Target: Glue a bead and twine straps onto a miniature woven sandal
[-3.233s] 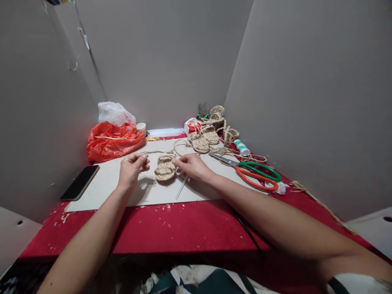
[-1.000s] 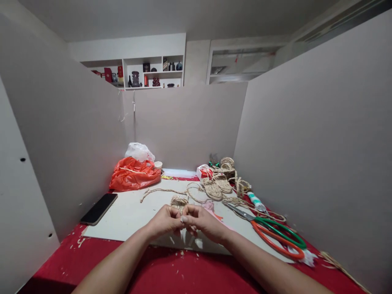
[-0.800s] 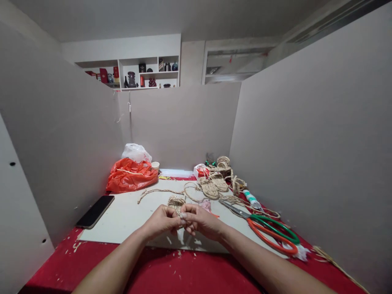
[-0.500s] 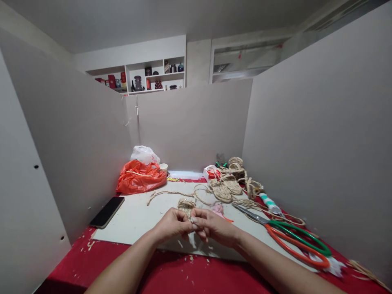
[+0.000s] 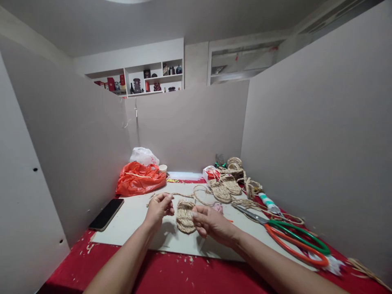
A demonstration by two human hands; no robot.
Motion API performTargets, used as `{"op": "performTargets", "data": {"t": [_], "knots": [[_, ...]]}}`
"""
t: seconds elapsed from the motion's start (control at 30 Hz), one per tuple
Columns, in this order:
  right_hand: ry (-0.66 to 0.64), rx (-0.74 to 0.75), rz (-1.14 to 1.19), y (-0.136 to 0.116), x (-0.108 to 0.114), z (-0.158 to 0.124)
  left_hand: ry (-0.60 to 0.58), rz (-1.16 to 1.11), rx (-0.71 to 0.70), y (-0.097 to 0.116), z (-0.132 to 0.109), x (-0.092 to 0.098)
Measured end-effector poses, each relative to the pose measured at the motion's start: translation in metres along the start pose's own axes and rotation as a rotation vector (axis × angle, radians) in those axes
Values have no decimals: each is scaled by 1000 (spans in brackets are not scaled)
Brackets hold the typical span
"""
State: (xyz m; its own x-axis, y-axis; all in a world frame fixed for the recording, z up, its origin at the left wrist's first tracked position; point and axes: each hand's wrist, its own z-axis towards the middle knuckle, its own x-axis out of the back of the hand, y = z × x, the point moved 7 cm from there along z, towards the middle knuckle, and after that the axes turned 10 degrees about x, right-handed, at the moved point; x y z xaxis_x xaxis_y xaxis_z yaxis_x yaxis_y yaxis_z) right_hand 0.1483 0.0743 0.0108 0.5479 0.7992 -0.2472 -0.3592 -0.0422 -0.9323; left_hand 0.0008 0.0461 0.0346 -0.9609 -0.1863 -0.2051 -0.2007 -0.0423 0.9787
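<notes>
A small woven straw slipper lies on the pale board between my two hands. My left hand is raised left of the slipper, its fingers pinched together; anything between them is too small to make out. My right hand overlaps the slipper's right edge, thumb and fingers also closed in a pinch, and what they hold cannot be made out. Behind the slipper a twisted straw cord runs across the board. Part of a pink item shows behind my right hand.
Large scissors with green and orange handles lie at right. Several straw slippers and coiled cord are piled behind them. A phone, a red plastic bag and a paper cup are at left. Grey panels enclose three sides.
My hands, together over the slipper before, have moved apart. The left went up and left, while the right stayed nearly in place. More of the slipper now shows.
</notes>
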Motion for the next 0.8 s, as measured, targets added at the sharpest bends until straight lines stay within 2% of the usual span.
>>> {"op": "performTargets", "data": {"t": [0.1, 0.33, 0.6, 0.73, 0.8], "knots": [[76, 14, -18, 5, 7, 2, -12, -5, 1, 2, -2, -1], [142, 9, 23, 9, 9, 5, -168, 122, 32, -11, -9, -26], [187, 39, -4, 7, 12, 6, -195, 390, -107, -21, -15, -34], [181, 79, -73, 5, 12, 7, -124, 670, -313, -18, -20, -34], [176, 104, -137, 1, 10, 6, -93, 741, -344, -18, -19, -31]]}}
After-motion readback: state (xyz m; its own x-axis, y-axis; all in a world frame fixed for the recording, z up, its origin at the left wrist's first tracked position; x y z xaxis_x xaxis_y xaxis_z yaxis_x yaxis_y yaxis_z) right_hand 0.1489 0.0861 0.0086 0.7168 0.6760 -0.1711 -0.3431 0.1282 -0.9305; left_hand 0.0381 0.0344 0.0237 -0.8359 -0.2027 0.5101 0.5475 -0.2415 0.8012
